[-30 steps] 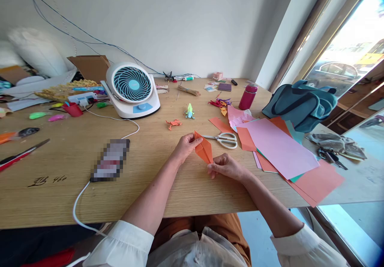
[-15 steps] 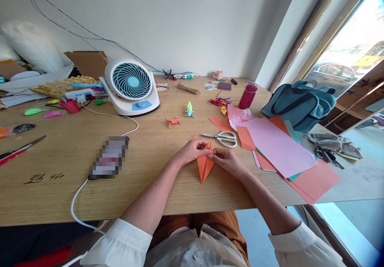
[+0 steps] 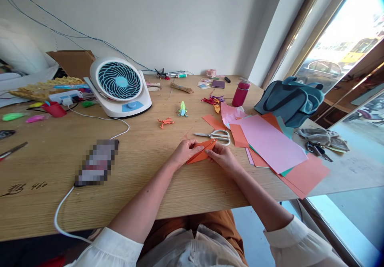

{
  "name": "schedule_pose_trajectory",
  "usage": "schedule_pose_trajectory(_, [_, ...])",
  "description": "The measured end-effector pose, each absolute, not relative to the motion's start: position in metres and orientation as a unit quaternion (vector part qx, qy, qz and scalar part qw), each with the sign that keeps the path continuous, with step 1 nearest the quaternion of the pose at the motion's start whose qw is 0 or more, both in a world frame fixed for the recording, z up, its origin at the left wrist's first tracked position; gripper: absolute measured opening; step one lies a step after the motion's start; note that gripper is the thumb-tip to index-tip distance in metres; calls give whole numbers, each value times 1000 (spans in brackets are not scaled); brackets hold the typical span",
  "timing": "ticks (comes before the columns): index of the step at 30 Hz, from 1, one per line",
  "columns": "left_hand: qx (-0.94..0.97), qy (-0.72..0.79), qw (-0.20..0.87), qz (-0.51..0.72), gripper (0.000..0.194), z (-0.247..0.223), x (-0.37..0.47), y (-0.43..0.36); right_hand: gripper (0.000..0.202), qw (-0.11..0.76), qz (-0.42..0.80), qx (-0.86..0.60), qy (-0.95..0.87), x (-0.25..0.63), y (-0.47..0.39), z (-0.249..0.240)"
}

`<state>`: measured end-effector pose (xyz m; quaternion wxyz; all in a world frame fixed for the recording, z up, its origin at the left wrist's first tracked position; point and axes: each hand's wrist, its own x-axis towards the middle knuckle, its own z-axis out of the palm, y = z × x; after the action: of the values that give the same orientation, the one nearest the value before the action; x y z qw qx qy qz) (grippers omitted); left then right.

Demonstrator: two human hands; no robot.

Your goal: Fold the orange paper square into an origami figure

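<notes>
Between my two hands is a folded orange paper (image 3: 201,155), tilted so that its long point aims toward the lower left. My left hand (image 3: 186,152) pinches its left side between thumb and fingers. The right end is gripped by my right hand (image 3: 221,156), its thumb on top of the paper. White-handled scissors (image 3: 220,136) lie just beyond my right hand. Farther off on the wooden table (image 3: 144,171) are an orange folded figure (image 3: 166,122) and a green and yellow one (image 3: 183,109).
A white fan (image 3: 121,87) stands at the back left, with a phone (image 3: 97,163) on a white cable nearer. Paper sheets (image 3: 273,143), a red bottle (image 3: 241,94) and a blue bag (image 3: 291,101) are on the right. Keys (image 3: 318,151) lie beyond the sheets.
The orange paper has turned from pointing toward me to lying slanted between my hands, and my grip on it has shifted. The whole view has swung slightly to the right.
</notes>
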<state>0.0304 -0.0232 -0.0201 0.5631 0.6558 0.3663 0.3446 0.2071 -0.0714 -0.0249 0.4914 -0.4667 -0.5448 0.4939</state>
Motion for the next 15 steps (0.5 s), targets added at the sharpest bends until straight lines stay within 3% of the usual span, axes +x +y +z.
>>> schedule_pose_trajectory(15, [676,386,541,317,51,-17,26,-22,46,522,495,-486,-495,209,-71,-27])
